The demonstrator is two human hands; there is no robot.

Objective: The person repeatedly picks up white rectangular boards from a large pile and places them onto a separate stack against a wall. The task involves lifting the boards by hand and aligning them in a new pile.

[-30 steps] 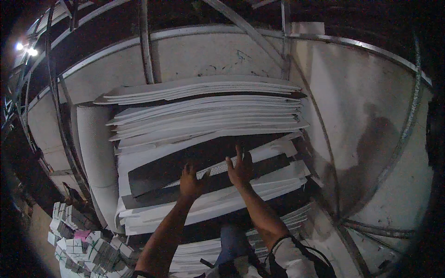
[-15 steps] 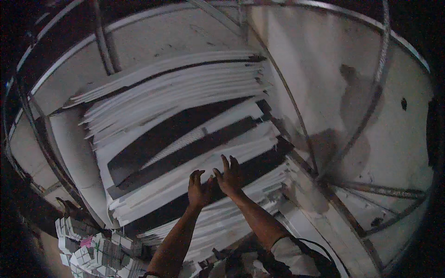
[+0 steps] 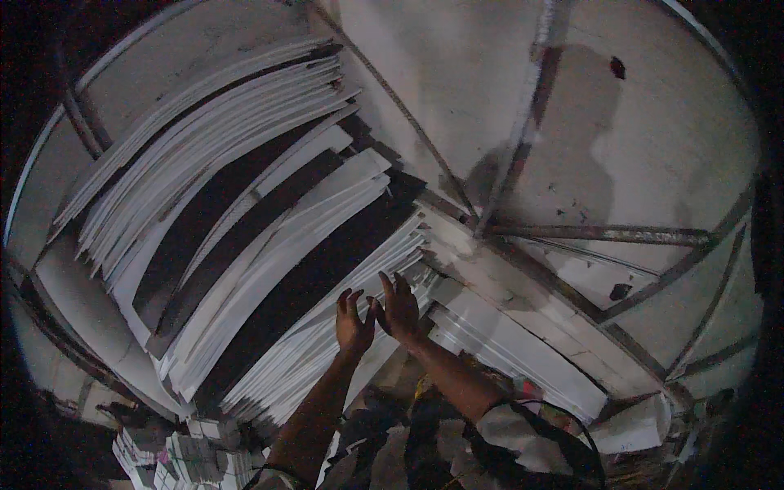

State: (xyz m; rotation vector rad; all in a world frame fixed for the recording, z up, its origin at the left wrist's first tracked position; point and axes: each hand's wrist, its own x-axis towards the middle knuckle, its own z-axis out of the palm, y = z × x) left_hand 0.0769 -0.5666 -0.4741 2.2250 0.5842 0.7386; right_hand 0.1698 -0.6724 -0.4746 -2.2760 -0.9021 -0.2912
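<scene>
My left hand (image 3: 355, 325) and my right hand (image 3: 399, 309) are raised close together in the middle, with their fingers apart and bent a little. Neither one holds anything. Behind them lies a broad stack of white sheets (image 3: 286, 347), with their long edges toward me. A wide black band (image 3: 314, 273) runs through this stack just beyond my hands. Farther up, a narrower dark sheet (image 3: 245, 233) lies among more white sheets (image 3: 208, 122). Whether my fingertips touch the stack cannot be told.
A pale rolled sheet (image 3: 90, 314) lies along the stack's left side. Several bundles of small white pieces (image 3: 192, 457) sit at the lower left. To the right are a pale ledge (image 3: 523, 290), flat white sheets (image 3: 523, 359) and metal bars (image 3: 604, 235) against a stained wall (image 3: 653, 147).
The view has turned to the right, so the stack now appears farther left and more slanted. More of the right-hand wall shows. Both hands stay raised and empty.
</scene>
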